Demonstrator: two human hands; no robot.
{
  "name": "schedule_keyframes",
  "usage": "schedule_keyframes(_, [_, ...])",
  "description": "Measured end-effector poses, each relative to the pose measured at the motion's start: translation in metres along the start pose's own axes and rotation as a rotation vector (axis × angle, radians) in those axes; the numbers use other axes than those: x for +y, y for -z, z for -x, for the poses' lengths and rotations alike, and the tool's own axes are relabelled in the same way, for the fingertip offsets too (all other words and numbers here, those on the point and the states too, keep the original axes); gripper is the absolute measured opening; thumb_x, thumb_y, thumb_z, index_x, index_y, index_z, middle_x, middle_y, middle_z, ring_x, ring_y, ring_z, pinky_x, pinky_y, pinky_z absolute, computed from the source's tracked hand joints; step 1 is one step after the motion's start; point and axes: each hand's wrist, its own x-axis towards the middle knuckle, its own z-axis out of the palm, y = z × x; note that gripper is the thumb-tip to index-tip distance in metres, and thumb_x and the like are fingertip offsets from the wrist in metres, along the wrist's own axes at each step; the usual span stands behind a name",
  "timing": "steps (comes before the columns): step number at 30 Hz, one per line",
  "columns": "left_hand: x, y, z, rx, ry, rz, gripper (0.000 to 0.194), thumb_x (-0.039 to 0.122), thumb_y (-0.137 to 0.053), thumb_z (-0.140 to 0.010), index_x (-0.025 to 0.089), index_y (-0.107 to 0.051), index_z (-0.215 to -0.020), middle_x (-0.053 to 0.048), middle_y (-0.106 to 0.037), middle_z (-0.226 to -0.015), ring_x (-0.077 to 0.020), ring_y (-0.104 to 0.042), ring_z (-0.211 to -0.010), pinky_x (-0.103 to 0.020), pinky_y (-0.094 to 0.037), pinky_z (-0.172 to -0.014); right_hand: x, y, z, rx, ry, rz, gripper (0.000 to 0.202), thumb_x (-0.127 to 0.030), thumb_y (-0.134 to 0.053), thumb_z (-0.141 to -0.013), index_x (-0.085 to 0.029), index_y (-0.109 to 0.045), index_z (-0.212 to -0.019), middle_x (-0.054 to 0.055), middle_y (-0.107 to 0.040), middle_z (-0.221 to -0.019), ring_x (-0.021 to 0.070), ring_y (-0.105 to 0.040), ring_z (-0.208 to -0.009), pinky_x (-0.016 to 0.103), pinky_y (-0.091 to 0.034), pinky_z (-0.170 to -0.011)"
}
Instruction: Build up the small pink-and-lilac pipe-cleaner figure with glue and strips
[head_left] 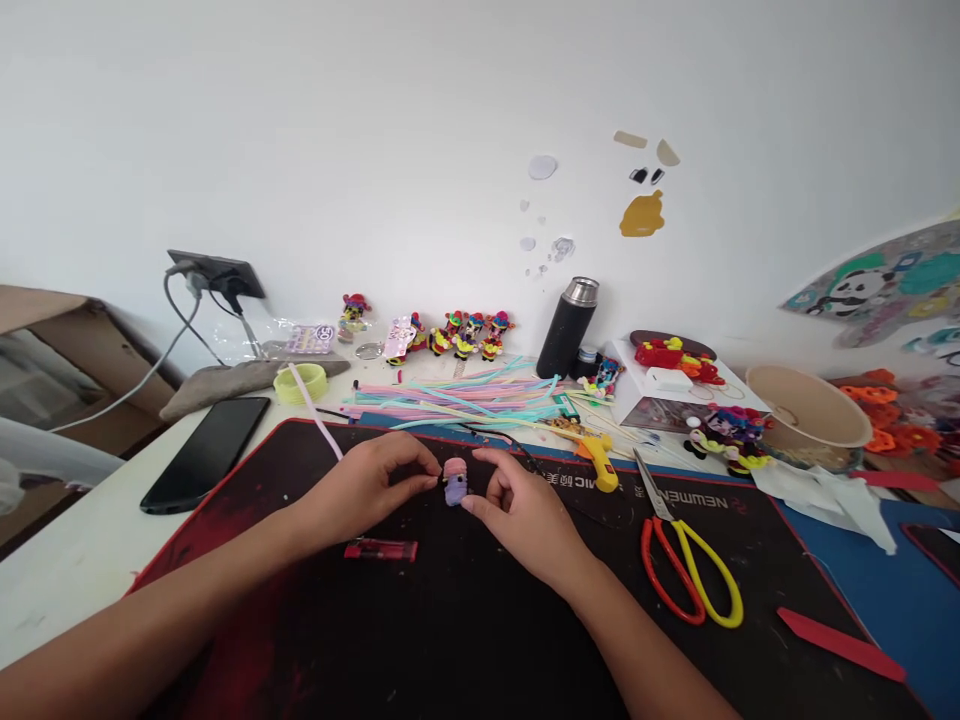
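A small pink and purple piece of wound pipe cleaner [455,484] stands between my hands over the dark mat [480,620]. My left hand [375,485] pinches with thumb and index finger at the piece's left side. From behind that hand a pale lilac pipe cleaner [315,412] sticks up to the left; the stretch behind the hand is hidden. My right hand [525,515] has its thumb against the lower right of the piece, the index finger bent near its top and the other fingers curled. Below my left hand lies a red lighter-like item [381,549].
Scissors [671,550] and a yellow glue gun [598,462] lie to the right. Loose pipe cleaners [457,395], several small dolls [465,335] and a black flask [568,328] line the back. A phone [206,452] and yellow roll [300,383] lie left.
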Motion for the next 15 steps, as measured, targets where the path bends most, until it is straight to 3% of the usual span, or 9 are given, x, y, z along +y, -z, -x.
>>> schedule_keyframes(7, [-0.012, -0.006, -0.006, -0.074, -0.05, 0.031, 0.011, 0.029, -0.063, -0.1, 0.023, -0.073, -0.102, -0.002, -0.075, -0.108, -0.0177, -0.069, -0.1, -0.028, -0.051, -0.091, -0.006, 0.0, -0.007, -0.105, 0.007, 0.174, 0.074, -0.031, -0.08, -0.087, -0.033, -0.051, -0.155, -0.007, -0.069, -0.078, 0.015, -0.06, -0.066, 0.028, -0.038, -0.067])
schedule_keyframes(15, [-0.017, -0.01, -0.009, -0.076, -0.108, 0.065, 0.009, 0.022, -0.064, -0.101, 0.023, -0.072, -0.104, -0.001, -0.075, -0.107, -0.0159, -0.068, -0.101, -0.027, -0.051, -0.091, -0.009, -0.002, -0.007, -0.115, -0.014, 0.247, 0.055, -0.024, -0.076, -0.089, -0.031, -0.062, -0.142, -0.007, -0.069, -0.074, 0.0151, -0.061, -0.063, 0.028, -0.039, -0.066])
